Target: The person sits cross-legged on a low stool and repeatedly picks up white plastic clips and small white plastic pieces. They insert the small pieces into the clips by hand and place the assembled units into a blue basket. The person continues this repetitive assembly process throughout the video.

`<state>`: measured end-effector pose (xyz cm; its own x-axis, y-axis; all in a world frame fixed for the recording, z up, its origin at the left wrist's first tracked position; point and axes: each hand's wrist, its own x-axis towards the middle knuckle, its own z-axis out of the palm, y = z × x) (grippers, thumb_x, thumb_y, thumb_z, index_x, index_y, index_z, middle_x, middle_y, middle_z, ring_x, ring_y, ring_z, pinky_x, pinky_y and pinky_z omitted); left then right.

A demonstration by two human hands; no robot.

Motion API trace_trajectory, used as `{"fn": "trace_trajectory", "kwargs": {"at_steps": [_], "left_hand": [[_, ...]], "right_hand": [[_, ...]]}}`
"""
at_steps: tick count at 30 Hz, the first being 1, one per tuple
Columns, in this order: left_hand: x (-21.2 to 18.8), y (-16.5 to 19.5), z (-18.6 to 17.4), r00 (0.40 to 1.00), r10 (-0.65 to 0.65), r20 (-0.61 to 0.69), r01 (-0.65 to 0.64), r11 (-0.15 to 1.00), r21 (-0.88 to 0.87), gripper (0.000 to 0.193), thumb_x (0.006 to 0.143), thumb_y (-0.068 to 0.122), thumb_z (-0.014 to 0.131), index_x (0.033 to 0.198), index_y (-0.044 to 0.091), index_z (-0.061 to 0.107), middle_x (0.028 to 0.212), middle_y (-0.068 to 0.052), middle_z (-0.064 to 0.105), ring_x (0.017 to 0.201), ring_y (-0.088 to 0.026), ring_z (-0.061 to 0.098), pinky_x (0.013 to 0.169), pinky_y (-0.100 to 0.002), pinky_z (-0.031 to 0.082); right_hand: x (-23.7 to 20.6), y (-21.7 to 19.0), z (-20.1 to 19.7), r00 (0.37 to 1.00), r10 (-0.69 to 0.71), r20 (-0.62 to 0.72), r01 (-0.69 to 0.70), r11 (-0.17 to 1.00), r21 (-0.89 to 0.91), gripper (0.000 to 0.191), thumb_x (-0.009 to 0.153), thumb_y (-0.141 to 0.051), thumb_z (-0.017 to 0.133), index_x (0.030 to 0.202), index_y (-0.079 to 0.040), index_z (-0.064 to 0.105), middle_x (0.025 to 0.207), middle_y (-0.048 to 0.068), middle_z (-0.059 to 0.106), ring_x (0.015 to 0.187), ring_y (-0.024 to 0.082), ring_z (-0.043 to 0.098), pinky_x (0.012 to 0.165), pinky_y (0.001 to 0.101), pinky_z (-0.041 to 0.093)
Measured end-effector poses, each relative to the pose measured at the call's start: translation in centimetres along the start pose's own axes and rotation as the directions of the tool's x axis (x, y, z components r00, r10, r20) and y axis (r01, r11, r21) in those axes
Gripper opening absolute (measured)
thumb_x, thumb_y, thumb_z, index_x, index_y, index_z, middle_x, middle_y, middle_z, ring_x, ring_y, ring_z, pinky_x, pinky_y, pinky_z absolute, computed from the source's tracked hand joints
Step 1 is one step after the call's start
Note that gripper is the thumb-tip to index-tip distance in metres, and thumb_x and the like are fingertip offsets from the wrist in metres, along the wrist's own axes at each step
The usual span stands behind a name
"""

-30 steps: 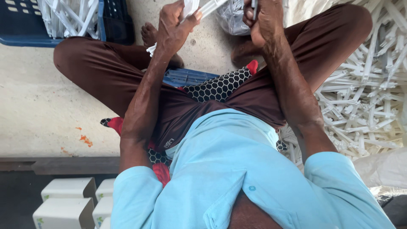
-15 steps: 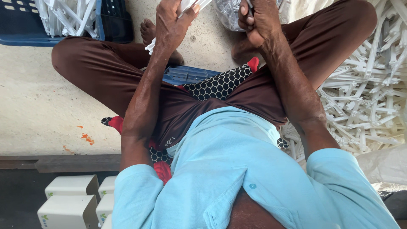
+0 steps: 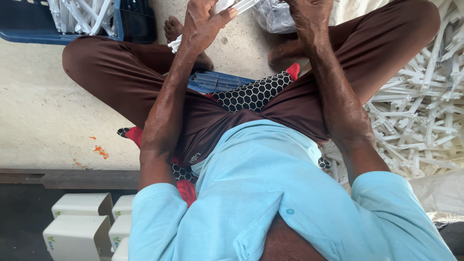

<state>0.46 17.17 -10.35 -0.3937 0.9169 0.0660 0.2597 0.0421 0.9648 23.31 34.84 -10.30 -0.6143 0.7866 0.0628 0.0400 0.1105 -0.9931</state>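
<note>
left hand (image 3: 203,24) closing fingers around white plastic pieces (image 3: 232,6), held over the concrete floor (image 3: 43,96) | right hand (image 3: 304,14) resting at clear bag (image 3: 273,17), grip hidden, cannot tell | advising: be keeping pieces bunched, feeding squarely into bag mouth

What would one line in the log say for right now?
left hand: grips white plastic pieces | right hand: on clear plastic bag | blue crate: far left
</note>
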Motion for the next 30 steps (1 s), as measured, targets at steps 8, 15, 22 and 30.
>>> {"fn": "trace_trajectory", "kwargs": {"at_steps": [8, 15, 22, 30], "left_hand": [[0.1, 0.8, 0.0, 0.999, 0.040, 0.029, -0.041, 0.999, 0.025, 0.029, 0.098, 0.023, 0.081, 0.113, -0.001, 0.076, 0.078, -0.007, 0.073, 0.060, -0.009, 0.062, 0.054, -0.026, 0.055], [0.0, 1.7, 0.0, 0.999, -0.015, 0.029, 0.013, 0.997, 0.075, 0.029, 0.097, 0.025, 0.081, 0.110, -0.001, 0.076, 0.068, -0.005, 0.067, 0.055, -0.007, 0.058, 0.048, -0.024, 0.051], [0.0, 1.8, -0.3, 0.997, 0.043, 0.063, -0.052, 0.987, 0.150, 0.031, 0.101, 0.025, 0.085, 0.089, 0.000, 0.070, 0.063, -0.007, 0.058, 0.055, -0.011, 0.056, 0.049, -0.026, 0.048], [-0.2, 1.1, -0.2, 0.995, 0.066, 0.072, -0.076, 0.985, 0.153, 0.027, 0.099, 0.023, 0.084, 0.088, 0.003, 0.069, 0.062, -0.002, 0.058, 0.052, -0.008, 0.055, 0.045, -0.024, 0.046]], "right_hand": [[-0.2, 0.8, 0.1, 0.998, 0.019, 0.057, -0.001, 0.953, -0.304, 0.030, 0.109, -0.031, 0.079, 0.107, -0.002, 0.075, 0.088, 0.006, 0.074, 0.076, 0.010, 0.070, 0.065, 0.0271, 0.063], [0.0, 0.4, -0.2, 0.985, 0.144, 0.097, -0.105, 0.938, -0.330, 0.035, 0.108, -0.035, 0.078, 0.110, -0.001, 0.073, 0.090, 0.010, 0.074, 0.080, 0.015, 0.073, 0.069, 0.0308, 0.066], [-0.4, -0.1, -0.1, 0.980, 0.164, 0.116, -0.114, 0.930, -0.348, 0.041, 0.107, -0.039, 0.077, 0.113, 0.001, 0.070, 0.092, 0.015, 0.074, 0.084, 0.020, 0.076, 0.074, 0.0344, 0.068], [-0.4, 2.8, -0.9, 0.971, 0.121, 0.206, -0.009, 0.881, -0.474, 0.041, 0.110, -0.039, 0.072, 0.116, 0.001, 0.071, 0.092, 0.012, 0.072, 0.084, 0.020, 0.074, 0.073, 0.0342, 0.065]]}}
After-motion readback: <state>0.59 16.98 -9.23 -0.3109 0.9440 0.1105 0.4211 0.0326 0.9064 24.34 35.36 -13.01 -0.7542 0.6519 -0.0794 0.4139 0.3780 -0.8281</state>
